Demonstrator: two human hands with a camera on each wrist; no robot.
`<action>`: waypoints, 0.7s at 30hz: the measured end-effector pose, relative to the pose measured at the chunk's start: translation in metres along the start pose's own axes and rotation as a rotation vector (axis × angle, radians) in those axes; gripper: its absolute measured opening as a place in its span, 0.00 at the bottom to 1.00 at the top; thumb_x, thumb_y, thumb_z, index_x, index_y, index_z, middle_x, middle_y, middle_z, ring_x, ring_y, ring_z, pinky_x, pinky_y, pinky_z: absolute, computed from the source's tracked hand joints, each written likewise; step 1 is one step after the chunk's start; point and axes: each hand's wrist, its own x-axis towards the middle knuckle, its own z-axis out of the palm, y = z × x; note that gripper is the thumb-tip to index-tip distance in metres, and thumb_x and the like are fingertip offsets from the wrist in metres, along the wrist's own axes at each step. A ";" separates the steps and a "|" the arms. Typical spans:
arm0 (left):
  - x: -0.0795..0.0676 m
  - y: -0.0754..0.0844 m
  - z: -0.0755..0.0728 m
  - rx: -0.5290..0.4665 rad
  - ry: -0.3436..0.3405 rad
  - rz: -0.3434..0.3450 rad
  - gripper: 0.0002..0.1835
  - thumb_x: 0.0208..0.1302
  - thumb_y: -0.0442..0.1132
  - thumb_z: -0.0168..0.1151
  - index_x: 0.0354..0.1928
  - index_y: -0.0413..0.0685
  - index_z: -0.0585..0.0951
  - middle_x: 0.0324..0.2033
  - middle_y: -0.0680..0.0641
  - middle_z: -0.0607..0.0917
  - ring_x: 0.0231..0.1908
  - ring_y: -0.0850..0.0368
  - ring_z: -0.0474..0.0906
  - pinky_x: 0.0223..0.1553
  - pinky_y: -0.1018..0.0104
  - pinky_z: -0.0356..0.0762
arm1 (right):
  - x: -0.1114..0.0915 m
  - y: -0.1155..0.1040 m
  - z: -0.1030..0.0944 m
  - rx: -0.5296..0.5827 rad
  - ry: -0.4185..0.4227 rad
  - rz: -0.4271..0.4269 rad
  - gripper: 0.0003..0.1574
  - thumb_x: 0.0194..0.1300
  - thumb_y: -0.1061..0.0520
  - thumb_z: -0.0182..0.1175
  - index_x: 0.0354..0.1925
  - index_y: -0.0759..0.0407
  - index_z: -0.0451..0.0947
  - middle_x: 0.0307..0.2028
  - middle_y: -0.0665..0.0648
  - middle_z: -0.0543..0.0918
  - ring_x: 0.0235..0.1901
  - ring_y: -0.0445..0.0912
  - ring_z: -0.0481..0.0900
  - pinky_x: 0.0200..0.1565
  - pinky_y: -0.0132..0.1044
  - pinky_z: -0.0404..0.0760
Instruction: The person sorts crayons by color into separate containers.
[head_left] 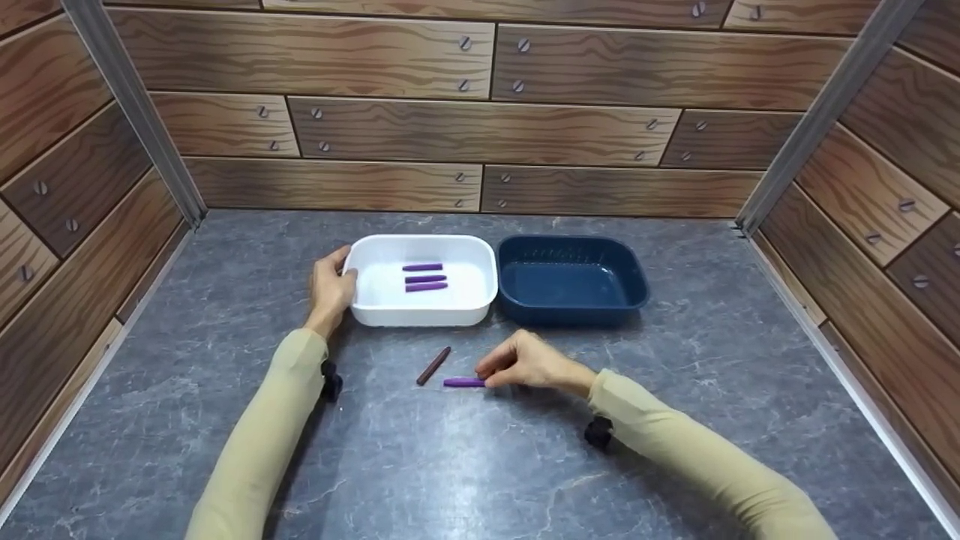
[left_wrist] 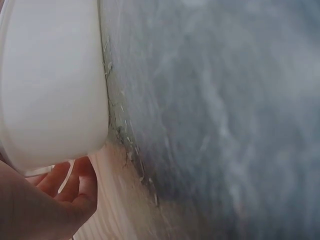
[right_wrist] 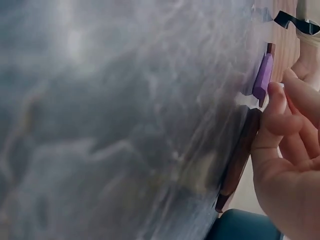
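My left hand (head_left: 330, 289) grips the left end of a white plastic tub (head_left: 424, 316), thumb at the rim and fingers along the outside wall. Inside the tub lie 3 purple crayons (head_left: 425, 279). With thumb and fingertips, my right hand (head_left: 532, 361) pinches the right end of another purple crayon (head_left: 463, 382), low over the table. A brown crayon (head_left: 433, 365) lies slanted just left of it. The right wrist view shows a second dark brown crayon (right_wrist: 240, 155) on the table beneath my right hand, hidden by the hand in the head view.
A dark blue tub (head_left: 574, 309) stands against the white tub's right side. Both rest on a grey marbled table (head_left: 465, 480). Wood-patterned panels (head_left: 390, 131) wall in the back and both sides.
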 end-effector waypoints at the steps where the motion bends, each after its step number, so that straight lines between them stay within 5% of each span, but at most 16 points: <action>1: 0.000 0.000 0.000 -0.003 -0.003 0.004 0.27 0.68 0.28 0.47 0.70 0.39 0.66 0.66 0.37 0.72 0.66 0.46 0.69 0.67 0.56 0.69 | 0.000 0.000 0.000 -0.016 0.006 -0.002 0.14 0.54 0.60 0.74 0.42 0.59 0.89 0.37 0.55 0.90 0.32 0.34 0.82 0.33 0.24 0.78; 8: 0.000 0.000 0.001 -0.002 -0.003 0.009 0.28 0.67 0.28 0.47 0.70 0.38 0.66 0.66 0.36 0.73 0.65 0.45 0.71 0.65 0.56 0.72 | 0.002 -0.003 0.002 -0.102 0.058 -0.010 0.15 0.50 0.59 0.76 0.40 0.54 0.89 0.34 0.52 0.90 0.26 0.34 0.78 0.27 0.23 0.74; 21: 0.000 0.002 0.002 0.010 -0.005 -0.006 0.28 0.67 0.28 0.47 0.70 0.39 0.66 0.66 0.37 0.72 0.66 0.46 0.70 0.66 0.56 0.70 | 0.004 -0.009 0.006 -0.209 0.098 0.015 0.11 0.50 0.59 0.75 0.37 0.54 0.90 0.32 0.49 0.90 0.29 0.35 0.81 0.32 0.26 0.80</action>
